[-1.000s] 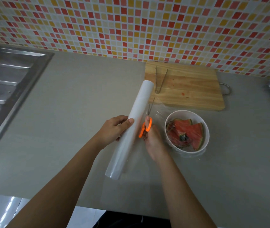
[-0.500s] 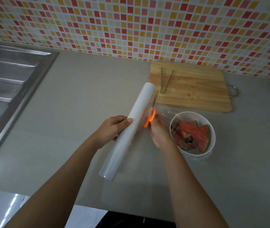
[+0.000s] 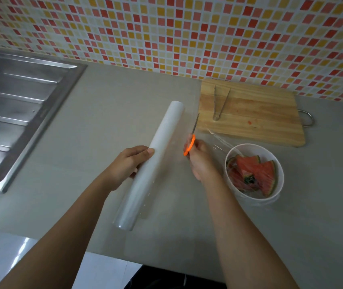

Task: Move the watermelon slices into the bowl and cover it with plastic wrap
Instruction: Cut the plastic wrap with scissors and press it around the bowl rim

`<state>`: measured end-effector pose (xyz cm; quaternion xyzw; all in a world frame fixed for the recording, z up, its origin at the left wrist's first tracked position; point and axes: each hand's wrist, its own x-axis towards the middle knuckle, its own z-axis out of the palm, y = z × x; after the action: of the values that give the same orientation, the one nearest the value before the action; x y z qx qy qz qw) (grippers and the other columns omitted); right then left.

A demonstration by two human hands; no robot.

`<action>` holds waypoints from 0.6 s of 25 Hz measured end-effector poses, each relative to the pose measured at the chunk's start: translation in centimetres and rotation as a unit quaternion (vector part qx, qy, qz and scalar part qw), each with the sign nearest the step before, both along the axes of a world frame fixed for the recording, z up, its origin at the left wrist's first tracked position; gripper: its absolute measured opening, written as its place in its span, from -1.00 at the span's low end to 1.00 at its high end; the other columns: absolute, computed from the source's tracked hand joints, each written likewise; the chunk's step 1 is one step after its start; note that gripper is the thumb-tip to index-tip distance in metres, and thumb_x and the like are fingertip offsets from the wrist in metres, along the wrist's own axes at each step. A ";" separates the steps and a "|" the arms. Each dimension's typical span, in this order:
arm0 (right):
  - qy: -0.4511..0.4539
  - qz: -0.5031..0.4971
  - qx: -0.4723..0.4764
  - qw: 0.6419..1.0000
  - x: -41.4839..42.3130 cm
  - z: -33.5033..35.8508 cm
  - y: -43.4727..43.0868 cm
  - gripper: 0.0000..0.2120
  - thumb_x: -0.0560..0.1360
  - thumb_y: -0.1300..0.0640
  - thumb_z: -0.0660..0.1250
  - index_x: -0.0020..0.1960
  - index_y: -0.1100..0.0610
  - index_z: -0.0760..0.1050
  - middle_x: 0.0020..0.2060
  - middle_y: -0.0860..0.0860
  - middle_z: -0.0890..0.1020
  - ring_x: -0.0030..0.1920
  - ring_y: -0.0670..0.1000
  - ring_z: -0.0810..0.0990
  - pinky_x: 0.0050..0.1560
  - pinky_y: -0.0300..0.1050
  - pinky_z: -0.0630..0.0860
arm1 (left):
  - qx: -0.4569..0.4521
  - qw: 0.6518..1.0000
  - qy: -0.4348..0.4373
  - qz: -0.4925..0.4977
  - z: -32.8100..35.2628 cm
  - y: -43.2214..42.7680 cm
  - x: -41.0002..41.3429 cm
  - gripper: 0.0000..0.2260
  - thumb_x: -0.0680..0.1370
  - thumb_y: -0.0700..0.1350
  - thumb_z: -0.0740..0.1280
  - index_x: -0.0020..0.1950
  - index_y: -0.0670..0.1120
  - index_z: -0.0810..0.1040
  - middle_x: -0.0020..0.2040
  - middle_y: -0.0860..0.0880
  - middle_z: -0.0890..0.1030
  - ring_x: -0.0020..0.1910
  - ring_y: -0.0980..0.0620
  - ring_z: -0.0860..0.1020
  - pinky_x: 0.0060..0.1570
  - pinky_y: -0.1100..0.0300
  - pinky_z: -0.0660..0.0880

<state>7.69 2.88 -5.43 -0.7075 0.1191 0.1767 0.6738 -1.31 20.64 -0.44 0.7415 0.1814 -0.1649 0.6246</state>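
- Head view, nearest: left hand (image 3: 128, 165) grips the wrap roll (image 3: 156, 155), slanted 7 to 1 o'clock, probably to keep the film (image 3: 218, 140) taut.
- At its 3 o'clock, right hand (image 3: 201, 161) pinches orange scissors (image 3: 190, 144), blades at 12, apparently to cut the film.
- Watermelon slices (image 3: 258, 174) sit in the bowl (image 3: 281, 170), at the right hand's 3 o'clock, under film.
- Beyond, at 12: cutting board (image 3: 260, 115) with tongs (image 3: 220, 105).

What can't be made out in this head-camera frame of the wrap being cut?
All in the head view:
- Whether the film is fully cut from the roll: transparent, nearly invisible.
- Whether the scissors blades are open: thin, edge-on.
- The right hand fingers in the handles: hidden behind the hand.
- How many watermelon slices fill the bowl: they overlap.
- The sink: cut off by the left edge.
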 end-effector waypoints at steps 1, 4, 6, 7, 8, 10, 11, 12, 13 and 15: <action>-0.021 0.034 -0.046 0.998 -1.0 0.3 0.3 -0.74 0.52 -0.03 0.26 -0.30 0.03 0.35 -0.41 -0.04 0.47 -0.36 -0.04 0.44 -0.31 -0.23 0.33 | 0.018 1.000 -0.002 0.016 -0.2 0.3 -0.3 -0.68 0.48 0.18 0.27 0.00 -0.01 0.64 -0.11 -0.09 0.63 -0.22 -0.02 0.57 -0.20 0.07 0.53; -0.093 0.106 -0.213 0.967 -5.6 0.4 1.1 -0.78 0.45 -0.06 0.33 -0.19 0.05 0.36 -0.30 -0.03 0.63 -0.27 -0.01 0.57 -0.30 -0.15 0.38 | 0.084 0.995 -0.001 0.046 -1.7 0.2 -1.1 -0.69 0.56 0.12 0.25 0.04 -0.08 0.62 -0.09 -0.15 0.60 -0.22 -0.02 0.52 -0.17 0.06 0.53; -0.139 0.113 -0.323 0.929 -8.0 0.5 1.1 -0.82 0.47 0.00 0.29 -0.12 0.10 0.38 -0.25 0.09 0.64 -0.21 0.13 0.59 -0.30 -0.10 0.31 | 0.127 0.991 0.010 0.032 -2.5 0.3 -1.6 -0.69 0.59 0.11 0.20 0.08 -0.07 0.61 -0.05 -0.14 0.62 -0.19 -0.02 0.52 -0.12 0.06 0.51; -0.142 0.116 -0.359 0.915 -8.6 0.5 1.0 -0.82 0.48 0.03 0.26 -0.09 0.14 0.38 -0.22 0.14 0.64 -0.17 0.18 0.59 -0.30 -0.08 0.29 | 0.156 0.988 0.011 0.015 -2.8 0.4 -1.8 -0.68 0.60 0.11 0.18 0.09 -0.07 0.60 -0.04 -0.14 0.63 -0.16 -0.04 0.53 -0.10 0.07 0.50; -0.139 0.127 -0.388 0.902 -9.0 0.6 0.9 -0.83 0.49 0.05 0.25 -0.07 0.17 0.39 -0.18 0.17 0.63 -0.13 0.21 0.58 -0.29 -0.06 0.29 | 0.182 0.983 0.010 -0.001 -3.2 0.5 -2.0 -0.65 0.61 0.12 0.16 0.08 -0.09 0.60 -0.03 -0.15 0.63 -0.14 -0.07 0.54 -0.09 0.06 0.49; -0.135 0.161 -0.431 0.877 -9.3 0.5 1.0 -0.82 0.49 0.08 0.23 -0.03 0.20 0.40 -0.09 0.18 0.59 -0.06 0.22 0.56 -0.24 -0.01 0.34 | 0.215 0.976 0.001 -0.016 -3.6 0.6 -2.3 -0.61 0.62 0.12 0.12 0.05 -0.15 0.58 -0.05 -0.16 0.63 -0.07 -0.12 0.57 -0.06 0.06 0.49; -0.135 0.172 -0.440 0.871 -9.5 0.5 1.1 -0.82 0.49 0.09 0.24 -0.02 0.21 0.40 -0.05 0.18 0.57 -0.03 0.21 0.54 -0.19 0.00 0.36 | 0.218 0.976 -0.003 -0.016 -3.8 0.7 -2.4 -0.60 0.62 0.12 0.11 0.02 -0.17 0.56 -0.08 -0.15 0.61 -0.06 -0.13 0.56 -0.07 0.07 0.48; -0.134 0.177 -0.444 0.868 -9.6 0.5 1.2 -0.81 0.48 0.09 0.24 0.00 0.21 0.39 -0.02 0.17 0.54 0.00 0.21 0.52 -0.16 0.00 0.37 | 0.217 0.976 -0.006 -0.013 -4.0 0.7 -2.4 -0.60 0.62 0.11 0.11 -0.01 -0.18 0.56 -0.12 -0.13 0.57 -0.05 -0.13 0.53 -0.08 0.08 0.46; -0.133 0.180 -0.445 0.867 -9.7 0.4 1.3 -0.80 0.47 0.09 0.25 0.00 0.21 0.39 0.00 0.16 0.51 0.02 0.20 0.50 -0.12 0.00 0.38 | 0.213 0.977 -0.007 -0.009 -4.2 0.7 -2.5 -0.60 0.62 0.10 0.11 -0.02 -0.18 0.56 -0.14 -0.08 0.50 -0.01 -0.10 0.49 -0.05 0.09 0.46; -0.131 0.178 -0.433 0.874 -9.9 0.3 1.4 -0.77 0.44 0.09 0.27 0.01 0.22 0.40 0.01 0.16 0.48 0.04 0.19 0.48 -0.06 0.01 0.37 | 0.209 0.978 -0.004 -0.014 -4.5 0.9 -2.7 -0.64 0.63 0.09 0.11 0.06 -0.12 0.58 -0.14 0.01 0.42 0.09 -0.05 0.43 0.04 0.11 0.46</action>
<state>-2.17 4.23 -5.13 -0.9545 -0.0336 0.1303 0.2662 -4.00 21.54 -4.94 0.8586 0.1989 -0.1288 0.4546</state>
